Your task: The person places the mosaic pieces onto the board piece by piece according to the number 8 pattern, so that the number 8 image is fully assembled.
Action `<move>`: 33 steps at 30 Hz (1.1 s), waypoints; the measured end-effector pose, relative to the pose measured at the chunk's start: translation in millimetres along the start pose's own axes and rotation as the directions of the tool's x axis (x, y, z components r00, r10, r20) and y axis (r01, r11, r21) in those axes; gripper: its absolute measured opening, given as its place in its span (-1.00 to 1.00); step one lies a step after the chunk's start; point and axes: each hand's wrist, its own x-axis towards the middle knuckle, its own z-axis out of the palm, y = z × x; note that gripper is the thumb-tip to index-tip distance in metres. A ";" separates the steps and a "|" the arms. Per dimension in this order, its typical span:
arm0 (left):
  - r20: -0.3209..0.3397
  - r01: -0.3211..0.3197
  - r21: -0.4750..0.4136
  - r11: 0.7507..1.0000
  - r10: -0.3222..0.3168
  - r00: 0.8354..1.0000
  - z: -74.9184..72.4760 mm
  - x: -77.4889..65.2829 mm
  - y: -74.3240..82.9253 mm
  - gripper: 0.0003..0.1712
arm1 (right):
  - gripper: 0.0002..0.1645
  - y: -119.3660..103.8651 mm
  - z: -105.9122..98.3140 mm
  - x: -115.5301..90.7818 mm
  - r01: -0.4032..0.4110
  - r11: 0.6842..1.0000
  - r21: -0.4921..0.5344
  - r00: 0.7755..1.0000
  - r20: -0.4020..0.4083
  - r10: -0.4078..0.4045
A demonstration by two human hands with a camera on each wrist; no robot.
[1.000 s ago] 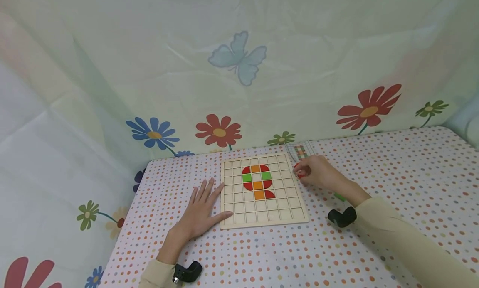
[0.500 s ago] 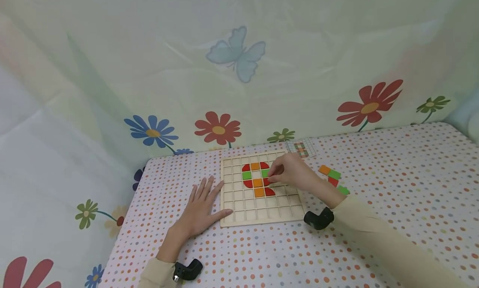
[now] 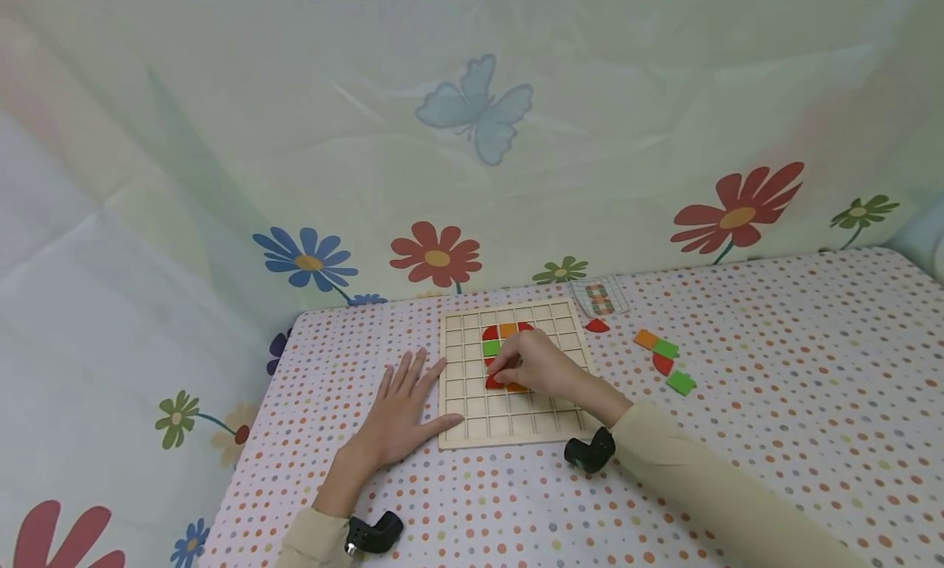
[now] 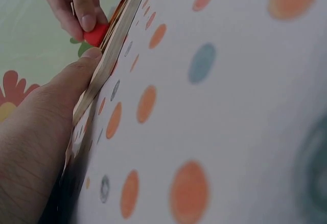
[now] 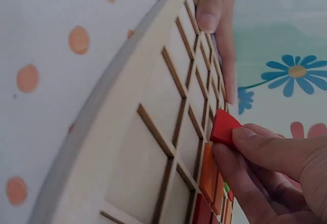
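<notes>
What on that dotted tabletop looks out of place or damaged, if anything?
Nothing looks spilled or damaged. One red curved tile looks stray: it lies alone near the printed white card, apart from the loose cluster of orange, green and red tiles right of the square wooden grid board.

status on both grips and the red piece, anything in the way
Right grip pinches red piece, tilted, not yet flat on board. Left grip spread, touches board's left edge. Nothing seen blocking; loose tiles lie right of board.

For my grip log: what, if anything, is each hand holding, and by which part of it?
The right hand pinches a red piece by one end; the left hand rests at the board's edge, gripping nothing.
</notes>
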 end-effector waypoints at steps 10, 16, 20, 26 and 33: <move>-0.043 -0.033 -0.008 0.999 0.032 0.999 0.5 1.0 -1.8 0.08 | -0.89 -3.9 2.3 3.6 0.042 0.993 -0.110 0.998 0.041 -0.037; -0.041 -0.026 -0.003 1.000 0.025 0.999 -1.6 0.7 -1.5 0.06 | -0.87 -7.8 0.6 6.9 0.013 0.992 -0.126 0.996 0.086 -0.003; -0.021 -0.016 0.004 1.000 0.016 1.000 -1.6 1.2 -1.4 0.05 | -0.89 -8.3 -1.9 7.4 0.009 0.992 -0.128 0.995 0.100 0.004; -0.014 -0.021 0.006 1.000 0.021 1.000 -0.7 1.5 -1.7 0.06 | -0.88 -9.0 -3.7 10.5 0.020 0.989 -0.144 0.992 0.129 -0.002; -0.021 -0.020 0.006 1.000 0.020 1.000 -0.8 0.6 -0.1 0.06 | -0.87 -11.6 -2.0 14.2 0.070 0.981 -0.179 0.984 0.177 -0.038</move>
